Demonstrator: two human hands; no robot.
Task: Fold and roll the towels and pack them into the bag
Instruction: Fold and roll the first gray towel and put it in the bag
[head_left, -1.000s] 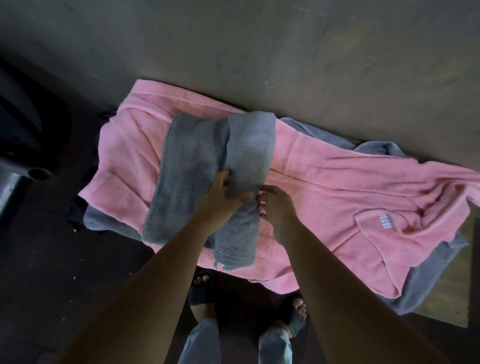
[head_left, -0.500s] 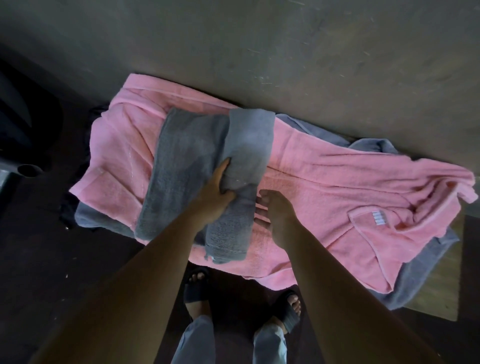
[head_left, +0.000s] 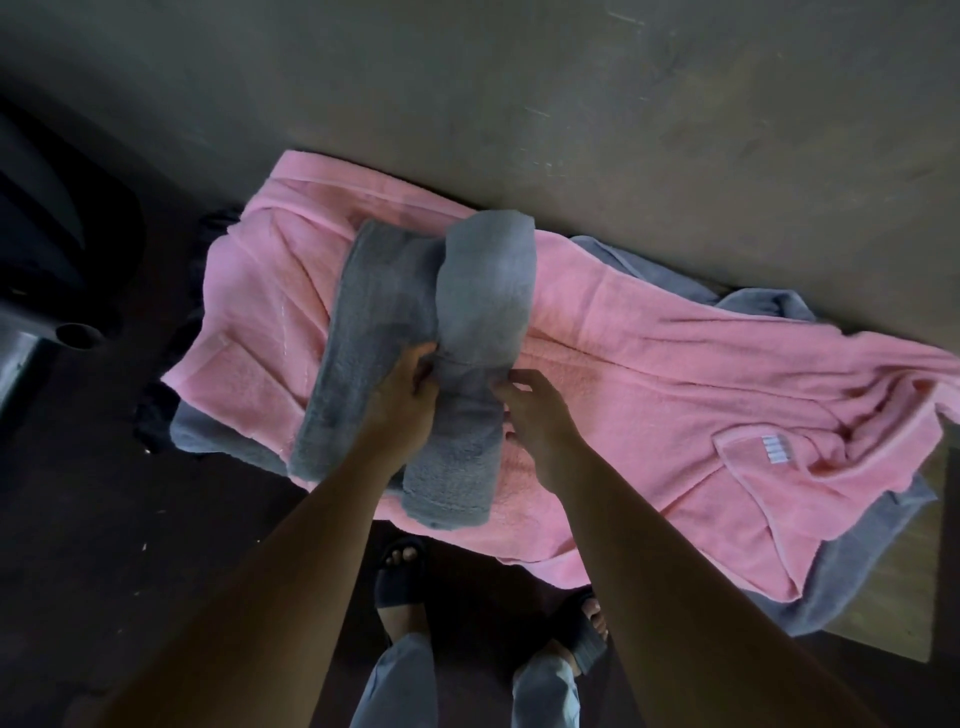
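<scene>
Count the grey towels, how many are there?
2. One folded grey towel lies on the pink towel, held by the left hand and right hand. A second grey towel peeks out from under the pink one. More may be hidden.

One wide-angle head cam looks fwd & steeply down on the bench from close above. Wall fills frame top; person's feet at btm.

The right hand moves off the pink towel and pinches the grey towel at its right edge; the left hand bunches its middle, and its far end puffs up.
</scene>
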